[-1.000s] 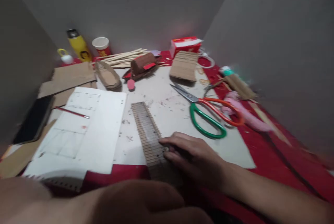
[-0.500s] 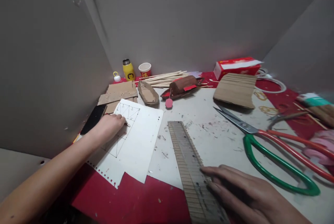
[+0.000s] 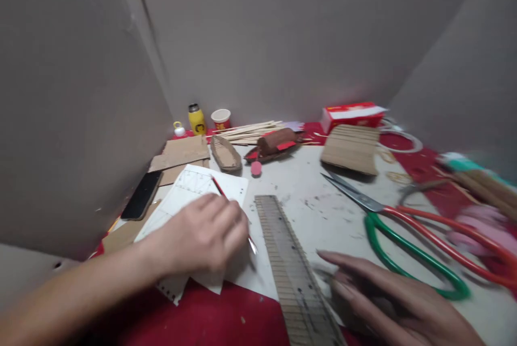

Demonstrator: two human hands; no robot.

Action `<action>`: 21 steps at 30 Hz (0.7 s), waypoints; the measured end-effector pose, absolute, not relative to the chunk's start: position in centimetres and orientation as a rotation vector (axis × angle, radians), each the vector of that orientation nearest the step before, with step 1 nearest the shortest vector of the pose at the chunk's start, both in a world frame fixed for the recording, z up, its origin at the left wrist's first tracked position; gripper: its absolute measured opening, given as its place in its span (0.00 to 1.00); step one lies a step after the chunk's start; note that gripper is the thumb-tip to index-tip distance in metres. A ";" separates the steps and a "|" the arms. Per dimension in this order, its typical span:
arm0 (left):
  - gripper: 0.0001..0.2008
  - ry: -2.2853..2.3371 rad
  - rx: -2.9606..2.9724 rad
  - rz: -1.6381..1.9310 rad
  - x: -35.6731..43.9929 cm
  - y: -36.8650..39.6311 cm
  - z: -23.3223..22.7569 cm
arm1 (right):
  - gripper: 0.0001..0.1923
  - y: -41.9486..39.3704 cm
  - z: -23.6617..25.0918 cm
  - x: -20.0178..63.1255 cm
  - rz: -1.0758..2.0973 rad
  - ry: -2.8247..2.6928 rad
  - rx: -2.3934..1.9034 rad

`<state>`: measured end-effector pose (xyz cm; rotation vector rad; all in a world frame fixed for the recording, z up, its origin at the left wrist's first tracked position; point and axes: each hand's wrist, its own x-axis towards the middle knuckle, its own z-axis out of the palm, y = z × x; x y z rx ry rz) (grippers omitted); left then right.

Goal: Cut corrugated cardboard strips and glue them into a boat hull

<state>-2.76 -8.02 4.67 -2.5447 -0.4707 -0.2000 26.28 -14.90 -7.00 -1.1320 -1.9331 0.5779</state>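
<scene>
My left hand [image 3: 210, 230] is closed around a slim red-and-dark pencil [image 3: 219, 186], over the right part of the drawn paper [image 3: 186, 179]. One end of the pencil sticks out beyond the knuckles, and its silvery end shows below the fingers. A clear ruler [image 3: 285, 230] lies lengthwise on a strip of corrugated cardboard [image 3: 269, 244], just right of the paper. My right hand [image 3: 388, 292] hovers beside the ruler's right edge, fingers apart and holding nothing. Large scissors [image 3: 375, 211] with red and green handles lie beyond it, blades partly apart.
Along the back stand a yellow bottle [image 3: 196, 121], a paper cup [image 3: 221, 118] and a red box [image 3: 353, 115]. Thin sticks [image 3: 250, 132], a cardboard boat shape [image 3: 226, 153] and a brown model boat [image 3: 277, 142] lie before them. A phone [image 3: 141, 195] rests left; bent cardboard [image 3: 350, 149] sits right.
My left hand has moved right and nearer with the pencil, from the drawing towards the ruler. My right hand has come off the ruler. The view has shifted slightly.
</scene>
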 end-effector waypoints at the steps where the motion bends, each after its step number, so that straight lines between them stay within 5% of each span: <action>1: 0.12 -0.292 -2.551 -0.380 -1.2 -9.0 4.6 | 0.23 -15.1 -6.5 26.0 0.623 -1.904 -1.122; 4: 0.12 0.017 -2.557 -0.662 3.1 -10.9 3.1 | 0.34 -15.1 -5.6 25.5 0.623 -1.907 -1.011; 8: 0.07 0.172 -2.505 -0.791 8.3 -11.4 0.4 | 0.25 -14.2 -5.2 26.0 0.401 -1.999 -0.804; 11: 0.07 0.069 -2.624 -0.983 10.2 -11.3 -0.2 | 0.19 -14.1 -4.8 26.7 0.530 -1.901 -0.918; 17: 0.09 -0.680 -3.020 -1.339 7.8 -7.2 0.9 | 0.25 -13.8 -3.9 26.8 1.088 -1.050 -0.989; 21: 0.11 -1.657 -3.365 -1.727 7.6 -4.2 0.7 | 0.28 -12.8 -3.5 26.9 1.186 -0.768 -0.895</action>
